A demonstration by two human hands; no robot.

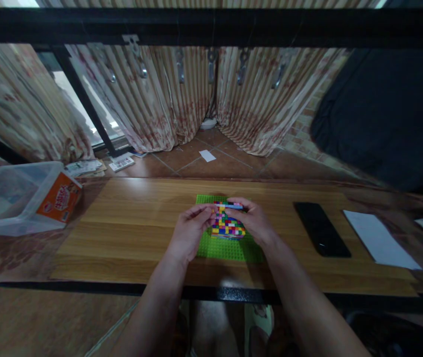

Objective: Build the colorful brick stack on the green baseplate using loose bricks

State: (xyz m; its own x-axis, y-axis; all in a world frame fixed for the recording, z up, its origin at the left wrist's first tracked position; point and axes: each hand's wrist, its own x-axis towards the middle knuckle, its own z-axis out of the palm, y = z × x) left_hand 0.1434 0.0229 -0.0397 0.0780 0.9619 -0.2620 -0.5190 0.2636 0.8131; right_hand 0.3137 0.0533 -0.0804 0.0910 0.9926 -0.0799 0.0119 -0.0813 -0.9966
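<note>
A block built of many small multicoloured toy bricks (pixel 228 229) stands on a green studded baseplate (pixel 218 250), near the middle of the wooden board. My left hand (pixel 192 225) is at the block's left side, thumb and forefinger pinched together. A small orange spot shows at those fingertips, too small to name. My right hand (pixel 250 220) is closed on the block's upper right, thumb on the near side and fingers behind. Between its thumb and fingers runs a pale blue strip (pixel 229 206) along the block's top. My fingers hide part of the block.
A black phone (pixel 322 229) and white paper (pixel 380 239) lie to the right. At the far left stands a clear plastic bin (pixel 18 198) with an orange label. A black bar (pixel 211 27) with hooks crosses above the board (pixel 129 213); curtains hang behind.
</note>
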